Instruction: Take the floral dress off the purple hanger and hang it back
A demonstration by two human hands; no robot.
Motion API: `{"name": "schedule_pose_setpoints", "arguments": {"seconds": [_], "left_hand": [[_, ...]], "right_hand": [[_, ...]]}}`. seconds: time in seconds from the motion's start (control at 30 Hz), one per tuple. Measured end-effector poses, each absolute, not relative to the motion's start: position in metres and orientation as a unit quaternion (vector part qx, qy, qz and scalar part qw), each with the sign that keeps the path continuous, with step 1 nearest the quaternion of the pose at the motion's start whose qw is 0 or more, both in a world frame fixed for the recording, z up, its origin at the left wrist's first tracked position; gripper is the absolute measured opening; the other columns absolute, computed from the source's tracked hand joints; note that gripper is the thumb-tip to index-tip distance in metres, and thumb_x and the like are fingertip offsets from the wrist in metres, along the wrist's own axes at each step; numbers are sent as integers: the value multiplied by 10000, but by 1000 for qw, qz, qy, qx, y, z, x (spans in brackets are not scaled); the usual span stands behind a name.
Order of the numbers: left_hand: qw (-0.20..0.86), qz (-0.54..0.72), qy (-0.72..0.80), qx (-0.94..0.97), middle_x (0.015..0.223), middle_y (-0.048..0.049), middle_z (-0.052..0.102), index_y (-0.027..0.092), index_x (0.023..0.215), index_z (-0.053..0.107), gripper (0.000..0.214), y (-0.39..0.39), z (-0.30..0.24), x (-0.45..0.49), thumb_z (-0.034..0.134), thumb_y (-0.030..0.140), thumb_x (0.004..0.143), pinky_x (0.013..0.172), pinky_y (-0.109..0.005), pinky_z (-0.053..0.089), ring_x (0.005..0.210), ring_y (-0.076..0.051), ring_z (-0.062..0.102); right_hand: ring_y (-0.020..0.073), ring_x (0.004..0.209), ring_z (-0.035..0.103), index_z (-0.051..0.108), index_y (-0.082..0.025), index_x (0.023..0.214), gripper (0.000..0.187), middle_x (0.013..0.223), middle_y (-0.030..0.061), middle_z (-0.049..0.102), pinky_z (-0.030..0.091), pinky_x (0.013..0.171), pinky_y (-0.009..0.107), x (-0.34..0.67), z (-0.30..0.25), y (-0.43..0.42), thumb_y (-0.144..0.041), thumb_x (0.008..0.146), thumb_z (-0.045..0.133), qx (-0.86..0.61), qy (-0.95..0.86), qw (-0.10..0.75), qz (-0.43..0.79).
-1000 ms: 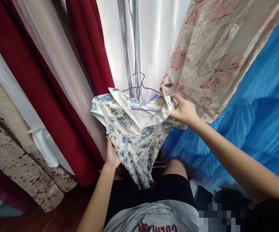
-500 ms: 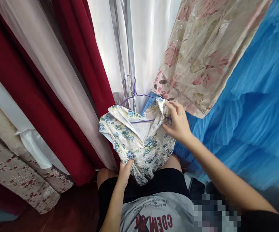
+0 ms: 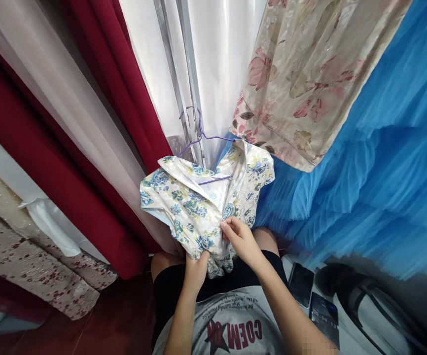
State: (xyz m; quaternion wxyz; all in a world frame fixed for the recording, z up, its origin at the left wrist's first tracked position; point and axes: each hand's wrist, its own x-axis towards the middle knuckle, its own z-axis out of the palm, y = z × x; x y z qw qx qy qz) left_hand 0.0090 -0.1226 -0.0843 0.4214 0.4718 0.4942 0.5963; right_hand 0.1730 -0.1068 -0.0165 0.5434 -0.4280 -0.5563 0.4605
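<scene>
Far left: a beige cloth with dark red flowers hangs above a reddish-brown tiled floor; beside it, a white cloth with a ruffle. Left of centre: a broad dark red drape, a pale pink sheer panel and a narrower dark red panel, all slanting down toward the middle. Centre, rear: a white curtain crossed by grey strips. Centre, front: a floral blouse, white with blue and green flowers, is fitted on a purple hanger whose hook stands before the strips; its lower end is bunched in front of black shorts. The left hand is clamped on the blouse's lower left edge, thumb to the front. The right hand has thumb and forefinger together on the cloth at the foot of the V neckline. Right: a beige panel with pink flowers overlaps blue ruffled fabric. Lower right: two phones rest on a pale surface, near a dark curved object that cannot be identified.
</scene>
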Motion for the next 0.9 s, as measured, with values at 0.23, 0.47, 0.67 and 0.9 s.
{"name": "schedule_pose_setpoints", "arguments": {"seconds": [0.23,0.47,0.67,0.9], "left_hand": [[461,606,487,428,1276,-104,713,208,1262,672,531,-121,-85,7,741,253,737,1212,-455,369,1376,-302,555],[466,626,489,390,1163,-94,747,208,1234,684,565,-121,-84,-8,780,232,678,1143,-416,441,1305,-299,607],[423,671,498,350,1085,-93,729,174,1170,673,476,-118,-98,-5,754,223,703,1042,-420,490,1143,-296,663],[61,694,508,506,1152,-84,618,214,1120,608,325,-115,-98,0,743,259,828,1013,-404,469,1108,-241,599]], "right_hand": [[112,549,433,609,-186,733,328,596,-23,544,310,555,260,186,-10,-113,-466,863,715,-411,-477,585,512],[64,454,314,554,-187,678,294,550,-46,507,141,489,254,182,-11,-112,-381,734,768,-383,-362,549,648],[78,464,316,500,-210,705,211,540,-45,519,152,497,249,171,-7,-117,-334,770,658,-358,-356,558,659],[75,448,279,553,-198,660,202,491,-57,477,139,480,250,167,-11,-119,-312,766,682,-372,-381,575,621]]}}
